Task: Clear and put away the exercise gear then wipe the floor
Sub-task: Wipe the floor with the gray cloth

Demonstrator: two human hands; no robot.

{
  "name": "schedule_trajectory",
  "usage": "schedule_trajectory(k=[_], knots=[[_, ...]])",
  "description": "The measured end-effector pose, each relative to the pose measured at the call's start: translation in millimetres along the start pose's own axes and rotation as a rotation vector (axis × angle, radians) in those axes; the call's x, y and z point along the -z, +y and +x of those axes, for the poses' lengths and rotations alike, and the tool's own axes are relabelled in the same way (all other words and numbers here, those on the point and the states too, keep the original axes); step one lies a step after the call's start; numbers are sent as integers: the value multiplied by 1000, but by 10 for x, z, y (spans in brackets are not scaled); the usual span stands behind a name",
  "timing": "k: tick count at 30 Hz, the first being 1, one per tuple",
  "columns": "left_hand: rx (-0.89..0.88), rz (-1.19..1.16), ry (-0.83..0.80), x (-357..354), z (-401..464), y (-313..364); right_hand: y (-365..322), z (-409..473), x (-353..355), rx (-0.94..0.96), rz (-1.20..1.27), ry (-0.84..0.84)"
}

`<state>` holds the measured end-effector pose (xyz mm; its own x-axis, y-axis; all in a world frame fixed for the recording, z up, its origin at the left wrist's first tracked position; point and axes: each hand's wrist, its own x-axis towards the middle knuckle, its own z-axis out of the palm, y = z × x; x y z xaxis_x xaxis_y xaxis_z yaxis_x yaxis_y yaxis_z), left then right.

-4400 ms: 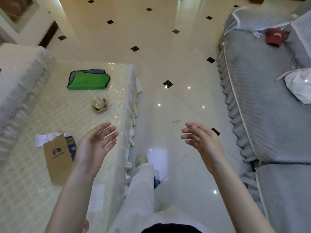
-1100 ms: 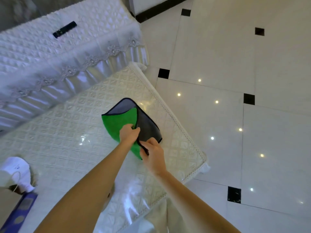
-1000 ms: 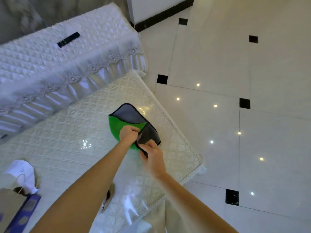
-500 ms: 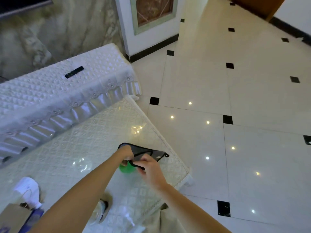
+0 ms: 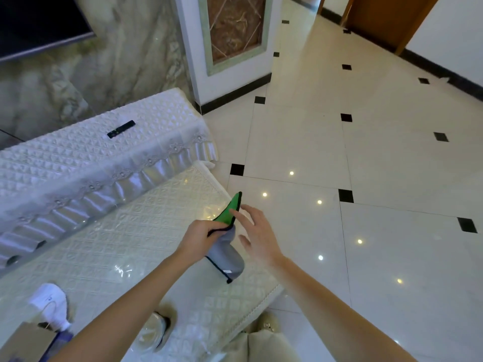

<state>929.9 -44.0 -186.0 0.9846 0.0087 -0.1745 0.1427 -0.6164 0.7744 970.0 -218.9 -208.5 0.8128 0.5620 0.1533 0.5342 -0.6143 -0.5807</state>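
Quilted cream table (image 5: 109, 246) with paper bag (image 5: 23, 343), white bottle (image 5: 49, 301), cup (image 5: 154, 333).

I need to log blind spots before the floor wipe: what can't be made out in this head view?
- Cloth: its middle is hidden inside the left hand.
- Paper bag: cut off by the bottom-left edge.
- Remote: too small to read its buttons.
- Floor near the feet: hidden by the right forearm.

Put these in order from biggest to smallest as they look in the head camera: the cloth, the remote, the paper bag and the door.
1. Door, though cut off by the picture's edge.
2. Cloth held in the left hand, and the paper bag: they look close, and the bag is cut off at the corner, so unsure.
3. Remote, farther away.
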Motion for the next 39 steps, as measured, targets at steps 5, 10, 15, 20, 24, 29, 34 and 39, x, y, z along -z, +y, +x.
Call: schedule_trajectory(k=[5, 10, 15, 20, 24, 29, 34, 39], knots=[[-300, 168, -104, 246, 25, 525, 67, 113, 482, 75, -186, 81], [-365, 363, -124, 301, 116, 803, 310, -155, 1004, -119, -78, 101], [-371, 515, -251, 68, 369, 971, 427, -663, 1496, -282, -17, 179], [-353, 526, -330, -377, 710, 1165, 729, -1220, 1890, -480, -83, 335], [-385, 420, -392, -843, 975, 1659, 1034, -1730, 2163, -710, -46, 468], [-431, 337, -415, -1537, 1272, 2312, 1469, -2334, 2532, -929, 50, 631], [-427, 231, -495, -2287, 1556, 2871, 1950, -2799, 2893, -1050, 116, 666], [-340, 150, -558, -2878, 1834, 3329, 2560, -3170, 3290, -1165, 217, 675]])
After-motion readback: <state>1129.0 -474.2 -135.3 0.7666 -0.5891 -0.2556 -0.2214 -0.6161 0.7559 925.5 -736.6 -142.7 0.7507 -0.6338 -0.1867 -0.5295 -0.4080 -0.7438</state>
